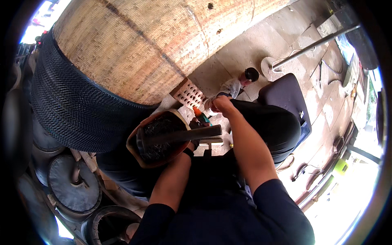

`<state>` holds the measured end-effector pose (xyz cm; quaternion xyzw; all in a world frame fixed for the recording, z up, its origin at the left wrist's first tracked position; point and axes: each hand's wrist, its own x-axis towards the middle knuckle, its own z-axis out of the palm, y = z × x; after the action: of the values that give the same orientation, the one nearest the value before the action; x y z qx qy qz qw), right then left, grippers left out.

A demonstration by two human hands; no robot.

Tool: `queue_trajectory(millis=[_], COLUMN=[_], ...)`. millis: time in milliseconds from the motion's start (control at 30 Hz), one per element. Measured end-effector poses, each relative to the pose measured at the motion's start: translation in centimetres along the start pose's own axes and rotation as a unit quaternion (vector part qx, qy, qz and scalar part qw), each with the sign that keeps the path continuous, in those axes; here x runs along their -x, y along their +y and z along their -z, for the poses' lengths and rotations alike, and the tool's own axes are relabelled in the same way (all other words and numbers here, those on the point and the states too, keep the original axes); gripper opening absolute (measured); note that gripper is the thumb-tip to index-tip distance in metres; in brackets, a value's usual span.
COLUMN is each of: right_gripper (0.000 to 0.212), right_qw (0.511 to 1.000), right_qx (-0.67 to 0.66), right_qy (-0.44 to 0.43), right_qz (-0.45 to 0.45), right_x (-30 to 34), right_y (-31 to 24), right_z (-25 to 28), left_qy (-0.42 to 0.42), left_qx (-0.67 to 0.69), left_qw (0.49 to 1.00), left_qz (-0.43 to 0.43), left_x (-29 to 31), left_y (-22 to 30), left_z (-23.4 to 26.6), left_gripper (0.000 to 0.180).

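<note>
My right hand point(223, 104) is closed in a fist in front of my right knee. A pale patterned cloth point(231, 87) lies just beyond it; what the fist holds, if anything, is hidden. My left hand point(199, 123) is lower and to the left, partly covered by a hammer point(183, 135). Its fingers appear wrapped round a green object with an orange tip point(197, 111), whose kind I cannot make out. The hammer lies across an open bowl-like container point(131, 146) of thin dark metal pieces, probably nails, over my left forearm.
A huge wooden drum point(134, 49) fills the upper left, its end wound with black cord point(77, 106). A perforated reddish block point(188, 94) stands below it. Several dark round drums point(73, 183) crowd the left. A metal pole on a round base point(271, 68) stands at right.
</note>
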<state>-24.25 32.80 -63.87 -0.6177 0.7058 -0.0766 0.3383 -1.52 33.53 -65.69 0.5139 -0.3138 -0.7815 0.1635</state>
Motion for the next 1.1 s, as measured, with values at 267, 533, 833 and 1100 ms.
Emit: queue_trajectory(millis=[267,533,833,1100], right_gripper=[0.032,0.019,0.016,0.035], right_qw=[0.605,0.773,0.866,0.940], right_qx=[-0.638,-0.522,-0.313,-0.039], right_qy=[0.083,-0.068,0.016,0.085], right_qz=[-0.469,-0.353,-0.390,-0.328], right_x=[-2.6,-3.1,-3.2,-2.8], right_y=[6.6,6.1,7.7,-0.4], right_z=[5.1,1.5,6.0,5.9], left_qy=[-0.045,-0.068,-0.089,-0.095], left_qx=[-0.518,-0.450,-0.445,-0.440], left_qw=[0.844,0.879,0.877,0.874], left_qz=[-0.136,-0.139,-0.156,-0.184], left_x=[4.1,3.9,3.6,4.1], left_y=[4.7,3.5,3.1,2.8], left_z=[-1.9,-0.4,-0.1,-0.4], left_gripper=[0.029,0.030,0.032,0.033])
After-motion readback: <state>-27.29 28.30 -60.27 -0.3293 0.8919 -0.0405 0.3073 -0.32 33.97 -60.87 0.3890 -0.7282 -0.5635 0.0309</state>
